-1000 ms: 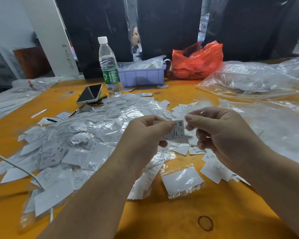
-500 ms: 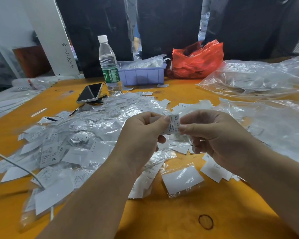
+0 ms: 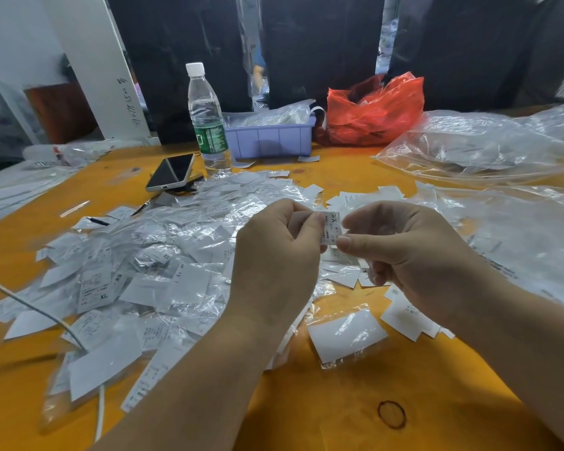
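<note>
A small white size label (image 3: pixel 331 226) printed "XS" is held up over the orange table (image 3: pixel 345 402). My left hand (image 3: pixel 274 252) pinches its left edge between thumb and fingers. My right hand (image 3: pixel 401 252) pinches its right edge, thumb in front. Below and to the left spreads a big pile of similar labels in small clear bags (image 3: pixel 150 262). One bagged blank label (image 3: pixel 345 336) lies alone just below my hands.
A water bottle (image 3: pixel 207 122), a phone (image 3: pixel 171 172) and a purple bin (image 3: pixel 269 138) stand at the back. A red plastic bag (image 3: pixel 375 109) sits beside the bin. Large clear plastic bags (image 3: pixel 489 148) cover the right side. A white cable (image 3: pixel 43 312) crosses the left.
Both hands have drawn closer together and slightly lower. The label between them shows less of its face and now stands more upright.
</note>
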The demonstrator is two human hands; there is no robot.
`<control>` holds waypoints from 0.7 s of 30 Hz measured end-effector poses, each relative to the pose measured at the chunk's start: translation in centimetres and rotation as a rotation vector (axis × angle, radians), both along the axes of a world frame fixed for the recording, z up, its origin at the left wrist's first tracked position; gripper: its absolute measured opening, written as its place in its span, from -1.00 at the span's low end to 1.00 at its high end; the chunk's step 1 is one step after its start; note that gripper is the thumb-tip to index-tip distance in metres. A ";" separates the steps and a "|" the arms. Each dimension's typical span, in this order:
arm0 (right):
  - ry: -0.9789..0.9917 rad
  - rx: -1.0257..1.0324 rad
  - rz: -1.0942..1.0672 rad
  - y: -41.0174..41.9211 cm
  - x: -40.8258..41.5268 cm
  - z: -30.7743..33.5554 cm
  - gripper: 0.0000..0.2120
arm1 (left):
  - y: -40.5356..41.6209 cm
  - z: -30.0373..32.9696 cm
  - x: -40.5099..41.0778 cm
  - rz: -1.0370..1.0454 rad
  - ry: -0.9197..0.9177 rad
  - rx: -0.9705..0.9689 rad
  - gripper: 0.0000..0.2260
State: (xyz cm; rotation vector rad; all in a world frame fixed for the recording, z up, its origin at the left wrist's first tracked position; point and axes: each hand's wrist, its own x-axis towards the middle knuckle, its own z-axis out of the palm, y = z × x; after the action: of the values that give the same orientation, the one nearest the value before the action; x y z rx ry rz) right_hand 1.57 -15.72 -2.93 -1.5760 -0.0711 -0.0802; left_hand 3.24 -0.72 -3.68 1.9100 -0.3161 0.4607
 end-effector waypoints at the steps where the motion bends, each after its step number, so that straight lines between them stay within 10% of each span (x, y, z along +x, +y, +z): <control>1: -0.005 -0.004 0.000 0.0 0.0 0.0 -0.66 | 0.0 0.0 0.0 0.004 -0.021 0.013 -0.85; 21: 0.030 -0.078 0.085 -0.9 0.1 0.8 -0.55 | 0.4 -0.2 0.4 0.055 -0.238 0.239 -0.90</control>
State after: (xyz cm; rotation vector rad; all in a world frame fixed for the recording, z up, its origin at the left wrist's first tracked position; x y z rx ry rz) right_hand 1.62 -16.62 -2.13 -1.6494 -0.1191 0.0132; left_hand 3.66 -0.33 -3.92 2.1023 -0.4935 0.7156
